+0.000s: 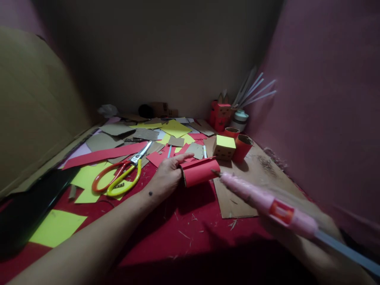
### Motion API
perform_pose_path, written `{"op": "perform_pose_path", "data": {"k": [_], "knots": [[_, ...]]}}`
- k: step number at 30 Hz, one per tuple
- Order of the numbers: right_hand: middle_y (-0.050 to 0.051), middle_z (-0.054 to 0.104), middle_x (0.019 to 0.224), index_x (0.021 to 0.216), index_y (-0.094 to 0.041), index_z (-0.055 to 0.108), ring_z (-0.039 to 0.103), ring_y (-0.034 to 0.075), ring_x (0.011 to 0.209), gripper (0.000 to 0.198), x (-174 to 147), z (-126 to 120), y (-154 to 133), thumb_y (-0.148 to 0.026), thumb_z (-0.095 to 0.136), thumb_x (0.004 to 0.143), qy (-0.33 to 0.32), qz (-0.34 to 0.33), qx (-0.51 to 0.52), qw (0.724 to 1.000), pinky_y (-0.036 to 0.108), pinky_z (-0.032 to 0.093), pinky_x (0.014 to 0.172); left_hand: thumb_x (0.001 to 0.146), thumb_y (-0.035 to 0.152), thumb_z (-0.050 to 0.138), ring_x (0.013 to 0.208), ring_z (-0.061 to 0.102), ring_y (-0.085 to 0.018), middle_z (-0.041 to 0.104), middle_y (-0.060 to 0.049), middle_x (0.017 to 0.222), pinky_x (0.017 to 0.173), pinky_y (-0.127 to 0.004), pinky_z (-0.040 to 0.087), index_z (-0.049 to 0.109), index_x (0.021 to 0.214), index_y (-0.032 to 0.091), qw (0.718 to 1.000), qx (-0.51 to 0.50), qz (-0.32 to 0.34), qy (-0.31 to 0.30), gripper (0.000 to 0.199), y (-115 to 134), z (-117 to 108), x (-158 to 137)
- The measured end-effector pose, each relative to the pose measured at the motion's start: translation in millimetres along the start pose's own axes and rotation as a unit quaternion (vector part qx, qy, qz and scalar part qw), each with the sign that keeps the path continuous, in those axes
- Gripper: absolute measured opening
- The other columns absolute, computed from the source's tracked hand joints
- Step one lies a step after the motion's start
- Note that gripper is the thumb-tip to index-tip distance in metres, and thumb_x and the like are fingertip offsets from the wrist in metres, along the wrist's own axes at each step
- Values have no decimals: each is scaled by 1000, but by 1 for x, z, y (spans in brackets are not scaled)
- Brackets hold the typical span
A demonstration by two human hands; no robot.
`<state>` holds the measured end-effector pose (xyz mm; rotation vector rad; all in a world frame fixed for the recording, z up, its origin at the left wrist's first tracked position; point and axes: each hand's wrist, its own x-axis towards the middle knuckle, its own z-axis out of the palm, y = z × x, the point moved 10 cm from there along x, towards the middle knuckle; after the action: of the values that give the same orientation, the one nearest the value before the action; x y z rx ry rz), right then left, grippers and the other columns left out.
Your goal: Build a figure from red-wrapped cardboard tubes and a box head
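Observation:
A red paper-covered cardboard tube lies sideways in my left hand, with a finger stretched along its top by the loose paper edge. My right hand, partly hidden and blurred, is closed on a pink hot glue gun. The gun's nozzle points at the tube's right end, touching it or very near. A glue stick juts out of the gun's rear. Just beyond the tube sits a small cardboard box with a yellow top.
Scissors with red and yellow handles lie at the left among yellow, red and cardboard scraps. At the back right stand red tubes, a red animal figure and a jar near glue sticks. A cardboard sheet lies right.

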<state>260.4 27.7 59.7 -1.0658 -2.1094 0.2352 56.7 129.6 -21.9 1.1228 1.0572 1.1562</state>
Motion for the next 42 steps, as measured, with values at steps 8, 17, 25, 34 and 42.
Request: {"op": "perform_pose_path", "data": {"k": [8, 17, 25, 34, 42], "knots": [[7, 66, 124, 135, -29, 55, 63, 31, 114, 53, 10, 25, -20, -16, 57, 84, -38, -27, 119, 992, 46, 55, 94, 67, 8, 60, 92, 70, -25, 76, -9, 105, 73, -33, 55, 66, 121, 16, 997, 67, 37, -1, 55, 5, -4, -1], [13, 66, 123, 133, -21, 58, 60, 31, 117, 47, 8, 43, -11, -20, 61, 86, -72, 28, 175, 982, 47, 48, 103, 71, 16, 64, 82, 71, -24, 77, -9, 98, 71, -34, 55, 69, 119, 19, 989, 131, 63, 4, 48, 10, -4, -2], [12, 66, 121, 133, -22, 57, 61, 30, 115, 47, 12, 48, -14, -17, 56, 87, -88, 19, 177, 980, 45, 50, 101, 71, 16, 62, 87, 71, -25, 76, -7, 105, 78, -35, 54, 69, 119, 21, 981, 175, 85, 8, 49, 13, -5, -2], [7, 70, 110, 124, -26, 62, 67, 25, 101, 41, 15, 44, -15, -15, 57, 86, -55, 17, 184, 981, 38, 56, 91, 76, 16, 59, 94, 70, -27, 70, -10, 121, 84, -39, 54, 66, 124, 21, 977, 193, 90, -3, 50, 14, -1, -3], [8, 69, 112, 121, -27, 63, 67, 28, 102, 37, 17, 43, -17, -20, 55, 87, -53, 36, 206, 977, 39, 59, 83, 76, 16, 59, 94, 70, -28, 72, -10, 116, 83, -41, 55, 66, 124, 22, 981, 174, 83, -5, 49, 10, -2, -3]]}}
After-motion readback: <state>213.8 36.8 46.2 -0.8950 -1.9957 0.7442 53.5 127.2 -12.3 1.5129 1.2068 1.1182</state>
